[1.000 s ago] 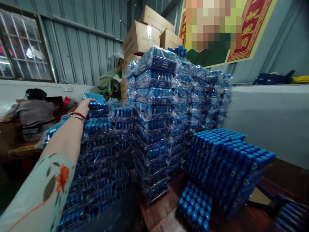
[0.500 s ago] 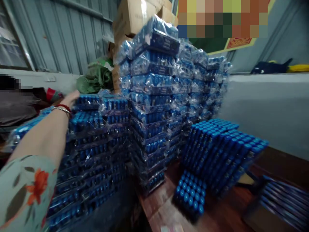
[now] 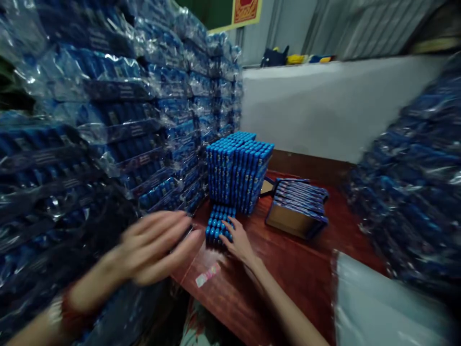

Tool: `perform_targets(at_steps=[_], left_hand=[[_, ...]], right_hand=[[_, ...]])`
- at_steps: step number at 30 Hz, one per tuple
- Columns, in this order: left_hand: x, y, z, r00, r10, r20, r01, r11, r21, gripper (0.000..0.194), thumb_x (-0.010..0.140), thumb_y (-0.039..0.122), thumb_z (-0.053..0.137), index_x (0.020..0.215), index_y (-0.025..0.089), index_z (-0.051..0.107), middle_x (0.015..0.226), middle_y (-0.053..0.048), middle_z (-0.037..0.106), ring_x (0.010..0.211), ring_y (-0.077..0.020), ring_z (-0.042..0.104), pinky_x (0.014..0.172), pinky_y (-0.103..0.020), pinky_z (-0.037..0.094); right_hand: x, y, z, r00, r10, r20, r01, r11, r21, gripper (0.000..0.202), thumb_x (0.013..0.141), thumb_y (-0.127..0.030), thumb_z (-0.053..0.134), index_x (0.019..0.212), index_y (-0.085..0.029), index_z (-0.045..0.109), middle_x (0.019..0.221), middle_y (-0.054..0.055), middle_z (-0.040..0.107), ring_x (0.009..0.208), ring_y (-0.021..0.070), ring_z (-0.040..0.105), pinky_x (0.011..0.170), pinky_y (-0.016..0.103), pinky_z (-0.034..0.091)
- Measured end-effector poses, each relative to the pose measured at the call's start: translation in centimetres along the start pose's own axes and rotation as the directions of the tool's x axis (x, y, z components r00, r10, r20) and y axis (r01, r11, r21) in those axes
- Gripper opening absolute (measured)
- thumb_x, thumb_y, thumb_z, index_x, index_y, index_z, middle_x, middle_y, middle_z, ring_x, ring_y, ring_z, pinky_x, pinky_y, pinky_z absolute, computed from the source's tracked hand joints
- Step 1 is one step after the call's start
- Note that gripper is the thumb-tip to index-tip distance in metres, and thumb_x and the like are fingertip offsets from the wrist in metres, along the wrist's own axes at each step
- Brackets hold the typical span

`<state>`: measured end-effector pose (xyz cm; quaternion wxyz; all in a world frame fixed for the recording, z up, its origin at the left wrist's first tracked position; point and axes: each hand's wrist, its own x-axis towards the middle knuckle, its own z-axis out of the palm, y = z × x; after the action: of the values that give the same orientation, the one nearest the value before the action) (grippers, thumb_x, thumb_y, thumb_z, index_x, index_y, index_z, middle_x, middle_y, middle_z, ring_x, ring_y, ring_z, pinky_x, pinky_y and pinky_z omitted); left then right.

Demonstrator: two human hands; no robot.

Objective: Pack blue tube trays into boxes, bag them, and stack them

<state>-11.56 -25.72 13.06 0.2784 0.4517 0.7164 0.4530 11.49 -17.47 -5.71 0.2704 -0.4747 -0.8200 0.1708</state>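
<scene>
My left hand (image 3: 158,245) is in the air left of the table's near edge, blurred by motion, fingers stretched out and nothing in it. A red band and a pale bracelet circle its wrist. My right hand (image 3: 239,240) rests with spread fingers on the right side of a small block of blue-topped cylinders (image 3: 217,223) that stands upright on the red-brown table (image 3: 273,283). Right behind this block rises a taller stack of the same blue cylinders (image 3: 236,168).
Plastic-wrapped blue packs (image 3: 118,125) are piled high at left; another wrapped pile (image 3: 421,182) stands at right. An open carton (image 3: 295,221) holds flat printed trays. A plastic sheet (image 3: 382,302) lies at the near right, a pink-white strip (image 3: 208,275) near the front edge.
The view has swung right and down. My left hand has come back from the wrapped packs at far left. My right hand has come into view at the small block.
</scene>
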Motion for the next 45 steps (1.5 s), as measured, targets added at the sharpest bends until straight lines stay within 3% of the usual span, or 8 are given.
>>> perform_targets(at_steps=[5, 8, 12, 18, 21, 25, 34, 45], left_hand=[[3.0, 0.9, 10.4, 0.482, 0.836, 0.262, -0.871, 0.488, 0.048, 0.031, 0.085, 0.024, 0.05, 0.113, 0.018, 0.061, 0.115, -0.01, 0.064, 0.111, -0.0208, 0.058, 0.101, -0.039, 0.044], [7.4, 0.9, 14.6, 0.659, 0.749, 0.062, -0.752, 0.658, 0.044, 0.037, 0.088, 0.023, 0.042, 0.123, 0.014, 0.052, 0.122, -0.013, 0.058, 0.111, -0.0205, 0.057, 0.101, -0.038, 0.042], [9.4, -2.4, 17.4, 0.844, 0.454, 0.285, -0.481, 0.876, 0.03, 0.043, 0.086, 0.031, 0.043, 0.123, 0.011, 0.052, 0.121, -0.015, 0.06, 0.113, -0.0244, 0.056, 0.103, -0.041, 0.039], [1.6, -12.5, 21.1, 0.816, 0.187, 0.547, -0.268, 0.961, 0.071, 0.07, 0.08, 0.055, 0.044, 0.133, 0.009, 0.043, 0.144, -0.02, 0.037, 0.135, -0.0289, 0.033, 0.112, -0.043, 0.025], [-3.3, -15.3, 23.0, 0.797, 0.158, 0.583, -0.153, 0.987, -0.058, 0.08, 0.081, 0.064, 0.037, 0.141, 0.013, 0.029, 0.154, -0.013, 0.017, 0.142, -0.0226, 0.015, 0.116, -0.037, 0.014], [-6.9, -14.6, 24.9, 0.799, 0.059, 0.598, 0.007, 0.994, -0.107, 0.081, 0.082, 0.061, 0.037, 0.144, 0.011, 0.022, 0.153, -0.016, 0.018, 0.142, -0.0228, 0.018, 0.117, -0.038, 0.012], [-6.5, -14.2, 25.0, 0.818, 0.152, 0.555, -0.045, 0.978, -0.202, 0.067, 0.088, 0.053, 0.039, 0.142, 0.015, 0.031, 0.148, -0.015, 0.033, 0.137, -0.0247, 0.032, 0.114, -0.042, 0.023], [-0.8, -9.8, 25.6, 0.783, 0.44, 0.44, -0.409, 0.897, -0.168, 0.053, 0.089, 0.036, 0.043, 0.137, 0.015, 0.036, 0.14, -0.015, 0.044, 0.128, -0.0227, 0.044, 0.107, -0.039, 0.036]], right_hand=[[3.8, -2.0, 0.3, 0.952, -0.058, 0.3, 0.121, 0.973, -0.196, 0.061, 0.087, -0.055, 0.043, 0.141, -0.03, 0.033, 0.151, 0.007, 0.029, 0.139, 0.0348, 0.016, 0.103, 0.073, 0.005], [2.5, -1.3, -0.2, 0.941, -0.091, 0.326, 0.161, 0.968, -0.195, 0.063, 0.087, -0.06, 0.04, 0.142, -0.034, 0.028, 0.151, 0.004, 0.03, 0.139, 0.033, 0.017, 0.102, 0.074, 0.007], [-2.3, -0.9, -1.8, 0.935, -0.102, 0.341, 0.177, 0.964, -0.197, 0.064, 0.087, -0.061, 0.041, 0.143, -0.035, 0.025, 0.151, 0.003, 0.029, 0.139, 0.0318, 0.018, 0.102, 0.072, 0.013], [-10.9, 0.2, -6.5, 0.942, -0.113, 0.317, 0.126, 0.992, -0.019, 0.059, 0.089, -0.055, 0.043, 0.142, -0.034, 0.03, 0.146, 0.003, 0.039, 0.135, 0.0266, 0.03, 0.107, 0.049, 0.028], [-12.3, 4.0, -10.5, 0.997, 0.072, -0.025, -0.074, 0.992, -0.103, 0.043, 0.091, -0.039, 0.044, 0.133, -0.026, 0.046, 0.128, 0.007, 0.056, 0.116, 0.0231, 0.049, 0.098, 0.04, 0.037], [-9.6, 10.6, -15.4, 0.86, 0.268, -0.433, -0.473, 0.736, -0.485, 0.032, 0.092, -0.024, 0.037, 0.117, -0.016, 0.056, 0.109, 0.013, 0.06, 0.099, 0.0259, 0.05, 0.079, 0.037, 0.04], [-0.3, 14.4, -17.4, 0.988, 0.072, -0.135, -0.151, 0.616, -0.774, 0.027, 0.089, -0.009, 0.038, 0.104, -0.015, 0.059, 0.103, 0.014, 0.062, 0.096, 0.0248, 0.049, 0.078, 0.035, 0.031], [-2.3, 14.6, -16.6, 0.991, 0.079, -0.112, -0.137, 0.597, -0.79, 0.034, 0.088, -0.008, 0.034, 0.115, -0.014, 0.053, 0.111, 0.017, 0.057, 0.099, 0.0273, 0.047, 0.077, 0.037, 0.032]])
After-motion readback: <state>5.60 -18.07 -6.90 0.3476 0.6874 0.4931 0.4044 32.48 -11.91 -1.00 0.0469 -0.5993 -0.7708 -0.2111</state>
